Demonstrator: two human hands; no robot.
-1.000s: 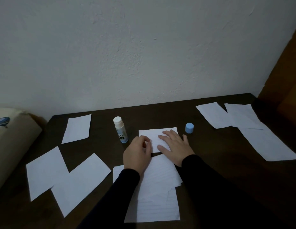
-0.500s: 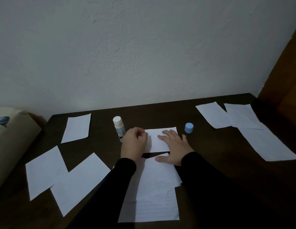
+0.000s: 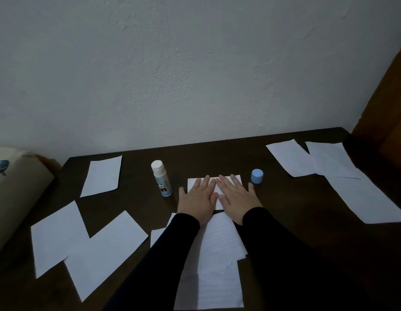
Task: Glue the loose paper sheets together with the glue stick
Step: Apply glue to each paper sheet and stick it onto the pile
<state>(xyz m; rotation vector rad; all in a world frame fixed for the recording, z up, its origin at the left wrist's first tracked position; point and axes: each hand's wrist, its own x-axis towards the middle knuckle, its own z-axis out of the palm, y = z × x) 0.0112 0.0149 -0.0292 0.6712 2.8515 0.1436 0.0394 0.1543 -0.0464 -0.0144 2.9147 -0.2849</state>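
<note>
Pressing flat with straight fingers, the left hand (image 3: 198, 202) and right hand (image 3: 236, 198) lie side by side, both open, on the top sheet (image 3: 236, 179) at frame centre. Below them, lined sheets (image 3: 217, 265) run toward the bottom edge. Left of the hands the glue stick (image 3: 161, 178) stands upright and uncapped; its blue cap (image 3: 257, 176) sits just right. More sheets lie at lower left (image 3: 83, 243) and upper right (image 3: 343, 176) on the dark table (image 3: 284, 209).

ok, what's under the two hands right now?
Both the left hand and right hand press flat on a small paper sheet, whose near edge overlaps the lined sheet. Any glue in that seam is covered.
</note>
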